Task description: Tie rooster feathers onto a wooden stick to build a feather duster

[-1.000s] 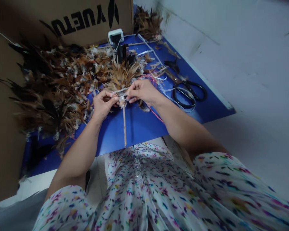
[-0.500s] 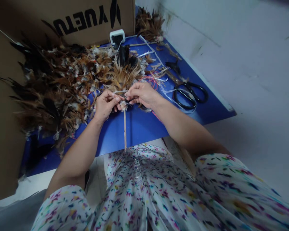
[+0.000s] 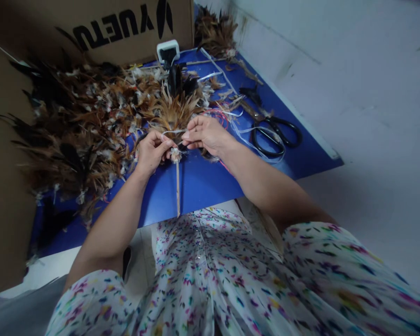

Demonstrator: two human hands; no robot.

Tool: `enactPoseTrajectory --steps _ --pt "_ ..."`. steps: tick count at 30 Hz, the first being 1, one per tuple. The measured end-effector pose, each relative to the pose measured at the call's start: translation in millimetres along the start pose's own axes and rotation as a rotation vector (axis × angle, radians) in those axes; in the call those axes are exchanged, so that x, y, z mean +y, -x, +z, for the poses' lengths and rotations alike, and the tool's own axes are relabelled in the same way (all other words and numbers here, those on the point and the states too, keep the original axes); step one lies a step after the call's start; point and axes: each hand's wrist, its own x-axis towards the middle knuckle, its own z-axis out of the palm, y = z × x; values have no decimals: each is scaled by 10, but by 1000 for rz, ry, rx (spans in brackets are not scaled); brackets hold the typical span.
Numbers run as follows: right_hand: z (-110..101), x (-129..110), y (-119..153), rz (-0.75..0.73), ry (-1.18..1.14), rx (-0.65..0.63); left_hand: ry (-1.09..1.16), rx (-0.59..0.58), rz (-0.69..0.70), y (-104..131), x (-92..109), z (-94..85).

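A thin wooden stick (image 3: 178,189) points toward me over the table's front part, its far end bound into a bunch of brown and black feathers (image 3: 175,109). My left hand (image 3: 153,150) is closed around the bound base, thumb and fingers pinching there. White string (image 3: 175,131) runs from that hand to my right hand (image 3: 206,135), whose thumb and fingertips are pinched together on it. Pale quill ends (image 3: 176,155) stick out around the stick just below the fingers. My left palm hides part of the binding.
Many loose feather bunches (image 3: 91,112) cover the left of the blue table (image 3: 210,184). Black-handled scissors (image 3: 269,135) lie at the right with clear plastic strands. A cardboard box (image 3: 126,46), a white-rimmed holder (image 3: 168,49) and another feather bunch (image 3: 217,35) stand behind.
My right hand has drawn slightly away from my left, and the white string between them looks straighter. The stick and feathers have shifted a little left in view.
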Motion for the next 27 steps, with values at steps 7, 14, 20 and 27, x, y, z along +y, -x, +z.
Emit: enactPoseTrajectory --steps 7,14,20,27 --pt "20 36 -35 -81 87 86 -76 -37 28 -39 -47 -23" --pt "-33 53 -11 -323 334 -26 -144 53 51 -12 -45 11" --pt "-12 89 23 -551 481 -58 -207 33 67 37 41 62" --pt "29 118 86 -610 587 -115 -350 17 144 89 88 90"
